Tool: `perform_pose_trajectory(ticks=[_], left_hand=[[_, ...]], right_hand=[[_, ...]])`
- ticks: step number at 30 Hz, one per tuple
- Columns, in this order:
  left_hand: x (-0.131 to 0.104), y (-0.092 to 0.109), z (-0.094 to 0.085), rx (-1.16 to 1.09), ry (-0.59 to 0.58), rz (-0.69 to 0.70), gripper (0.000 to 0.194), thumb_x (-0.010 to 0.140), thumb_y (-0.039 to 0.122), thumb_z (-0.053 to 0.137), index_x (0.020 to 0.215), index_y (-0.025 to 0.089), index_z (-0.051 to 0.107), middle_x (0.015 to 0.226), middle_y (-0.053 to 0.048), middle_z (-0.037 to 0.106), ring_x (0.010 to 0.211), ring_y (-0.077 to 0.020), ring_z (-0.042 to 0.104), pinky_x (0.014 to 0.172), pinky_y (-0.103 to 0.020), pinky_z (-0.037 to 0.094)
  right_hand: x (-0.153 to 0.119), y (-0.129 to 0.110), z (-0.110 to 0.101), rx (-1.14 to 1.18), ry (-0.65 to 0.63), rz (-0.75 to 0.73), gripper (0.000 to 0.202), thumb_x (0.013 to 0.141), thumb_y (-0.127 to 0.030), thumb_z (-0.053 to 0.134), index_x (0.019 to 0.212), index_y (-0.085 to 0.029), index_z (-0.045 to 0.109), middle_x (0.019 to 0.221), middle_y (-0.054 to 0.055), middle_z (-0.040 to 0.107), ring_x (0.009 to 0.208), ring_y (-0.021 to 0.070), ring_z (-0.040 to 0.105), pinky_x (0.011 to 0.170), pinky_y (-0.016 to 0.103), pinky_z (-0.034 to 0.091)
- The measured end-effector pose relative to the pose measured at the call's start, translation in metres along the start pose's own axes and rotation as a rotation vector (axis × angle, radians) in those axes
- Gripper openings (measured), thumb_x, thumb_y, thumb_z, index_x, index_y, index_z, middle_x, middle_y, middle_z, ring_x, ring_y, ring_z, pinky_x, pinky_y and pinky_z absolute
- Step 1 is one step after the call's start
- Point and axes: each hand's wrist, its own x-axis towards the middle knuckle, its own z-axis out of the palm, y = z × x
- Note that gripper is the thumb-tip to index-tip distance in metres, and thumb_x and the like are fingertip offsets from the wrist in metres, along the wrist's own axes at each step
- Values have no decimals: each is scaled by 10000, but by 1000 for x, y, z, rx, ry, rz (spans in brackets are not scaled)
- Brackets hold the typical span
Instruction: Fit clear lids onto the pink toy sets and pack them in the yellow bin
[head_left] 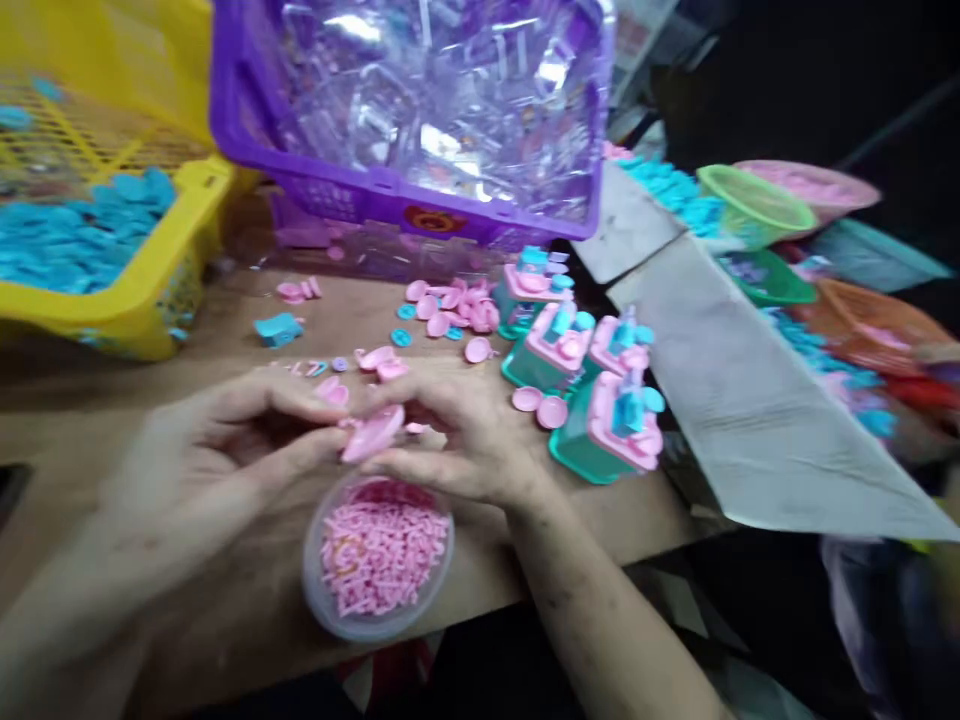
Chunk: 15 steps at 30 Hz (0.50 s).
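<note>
A pink dish-shaped plastic toy piece [373,434] is held edge-on between my two hands, above a tub. My left hand [240,440] pinches at the left end of it with thumb and forefinger; whether a smaller part sits in that pinch is too blurred to tell. My right hand [469,435] grips the dish-shaped piece between thumb and fingers. Below them stands a round clear tub [315,590] filled with small pink plastic pegs [390,555]. Just behind my fingers lie more pink pieces [379,358].
Several pink-and-teal toy units [607,425] stand to the right, beside loose pink discs [540,405]. A purple basket [360,195] of clear plastic parts is at the back. A yellow basket [142,320] with blue pieces stands left. Cardboard [757,400] slopes down at right, before coloured bowls [757,205].
</note>
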Motion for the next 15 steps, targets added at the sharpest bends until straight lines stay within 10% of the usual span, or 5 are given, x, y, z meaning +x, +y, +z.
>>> perform_pose_trajectory(ticks=[7, 11, 15], left_hand=[[10, -28, -36, 498, 8, 128, 154, 972, 439, 844, 1091, 347, 878, 956, 52, 825, 837, -186, 739, 655, -214, 561], [-4, -15, -25, 570, 49, 367, 260, 916, 436, 912, 1108, 268, 865, 1066, -38, 795, 1063, -285, 688, 1026, -346, 555], [-39, 13, 3, 725, -340, 372, 148, 1025, 318, 779, 1133, 233, 832, 1165, -83, 766, 1147, -319, 677, 1088, -499, 546]], right_hand=[[-64, 3, -11, -779, 421, 401, 384, 1099, -269, 604, 1443, -127, 700, 1510, 268, 659, 1483, 407, 602, 1281, 639, 482], [-87, 30, -3, -965, 283, 604, 520, 1065, -171, 538, 1547, -1, 632, 1587, 338, 621, 1536, 456, 579, 1297, 648, 471], [-86, 43, -4, -907, 310, 492, 520, 1058, -102, 457, 1515, -67, 701, 1364, 257, 785, 1287, 380, 755, 1192, 595, 581]])
